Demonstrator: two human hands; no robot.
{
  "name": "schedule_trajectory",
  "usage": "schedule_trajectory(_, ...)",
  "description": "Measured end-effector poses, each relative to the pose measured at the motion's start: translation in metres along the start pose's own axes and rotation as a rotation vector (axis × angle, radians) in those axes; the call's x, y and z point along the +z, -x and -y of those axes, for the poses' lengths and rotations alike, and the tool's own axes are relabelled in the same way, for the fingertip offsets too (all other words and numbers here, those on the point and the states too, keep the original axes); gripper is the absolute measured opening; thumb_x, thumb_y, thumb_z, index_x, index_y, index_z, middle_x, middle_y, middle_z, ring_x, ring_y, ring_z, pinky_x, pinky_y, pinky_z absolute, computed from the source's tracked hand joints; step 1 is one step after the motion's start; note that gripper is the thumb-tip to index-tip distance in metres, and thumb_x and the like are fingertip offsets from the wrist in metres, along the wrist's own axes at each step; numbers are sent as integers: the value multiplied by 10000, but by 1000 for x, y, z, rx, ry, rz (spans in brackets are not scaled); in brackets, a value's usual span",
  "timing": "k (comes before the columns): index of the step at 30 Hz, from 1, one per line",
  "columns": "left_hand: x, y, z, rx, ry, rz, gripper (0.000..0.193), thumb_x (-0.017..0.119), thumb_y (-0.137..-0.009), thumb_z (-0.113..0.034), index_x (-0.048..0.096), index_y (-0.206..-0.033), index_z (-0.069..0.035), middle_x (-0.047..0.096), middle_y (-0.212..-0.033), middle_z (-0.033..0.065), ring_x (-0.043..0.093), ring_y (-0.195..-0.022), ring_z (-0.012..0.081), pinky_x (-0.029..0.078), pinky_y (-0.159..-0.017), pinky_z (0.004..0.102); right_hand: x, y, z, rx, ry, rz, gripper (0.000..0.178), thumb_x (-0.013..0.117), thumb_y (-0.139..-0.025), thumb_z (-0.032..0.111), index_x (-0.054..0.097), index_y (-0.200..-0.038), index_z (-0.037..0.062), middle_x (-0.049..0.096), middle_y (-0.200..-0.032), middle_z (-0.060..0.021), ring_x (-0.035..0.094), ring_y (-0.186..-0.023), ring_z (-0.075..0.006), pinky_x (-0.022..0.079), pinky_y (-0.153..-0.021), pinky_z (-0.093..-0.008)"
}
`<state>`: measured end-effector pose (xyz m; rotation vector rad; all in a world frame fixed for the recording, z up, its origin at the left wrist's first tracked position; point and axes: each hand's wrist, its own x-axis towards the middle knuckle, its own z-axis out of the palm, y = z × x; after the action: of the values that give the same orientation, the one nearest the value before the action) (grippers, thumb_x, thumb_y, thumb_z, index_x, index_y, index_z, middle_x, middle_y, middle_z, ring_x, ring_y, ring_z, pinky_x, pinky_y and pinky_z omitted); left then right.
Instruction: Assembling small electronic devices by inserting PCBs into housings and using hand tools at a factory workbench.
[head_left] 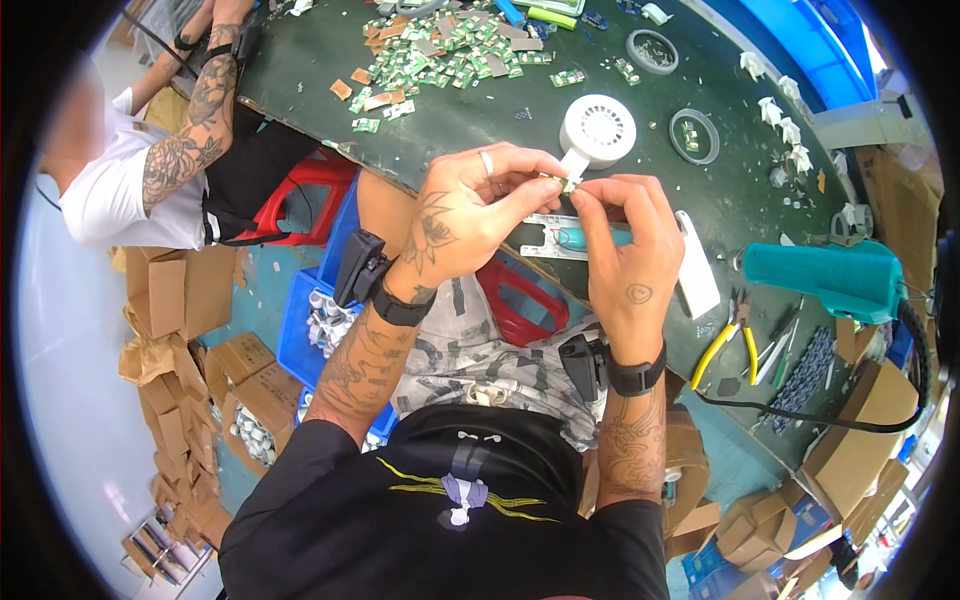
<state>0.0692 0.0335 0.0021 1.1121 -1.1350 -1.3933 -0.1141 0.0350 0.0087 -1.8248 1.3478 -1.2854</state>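
My left hand and my right hand meet over the near edge of the table, fingertips pinched. Between them is a small green circuit board, mostly covered by the fingers. Just beyond sits a white handheld fan, its round grille facing up and its neck running down toward my fingertips. Under my hands lies the fan's opened white handle, with a teal cylindrical battery inside, partly hidden by my right hand. A white handle cover rests beside my right wrist.
Loose circuit boards are heaped at the far left. Grey rings lie beyond the fan. A teal electric screwdriver, its cable, and yellow-handled pliers lie to the right. A co-worker sits at left. Blue bins and cartons stand below.
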Motion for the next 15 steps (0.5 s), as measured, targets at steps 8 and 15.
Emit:
schedule_trajectory(8, -1, 0, -4, -5, -1, 26, 189, 717, -999, -37, 752, -1162, 53, 776, -1051, 81, 751, -957, 131, 614, -893, 271, -2, 0, 2, 10, 7, 23, 103, 784, -899, -1, 716, -975, -15, 700, -950, -125, 725, -825, -267, 575, -729, -351)
schedule_trajectory(15, -3, 0, -2, -3, -13, 39, 194, 716, -997, -36, 752, -1163, 59, 786, -1038, 89, 755, -944, 126, 618, -891, 273, -3, 0, 4, 34, 7, 42, 94, 781, -907, 5, 720, -974, -21, 707, -937, -123, 736, -817, -258, 580, -734, -346)
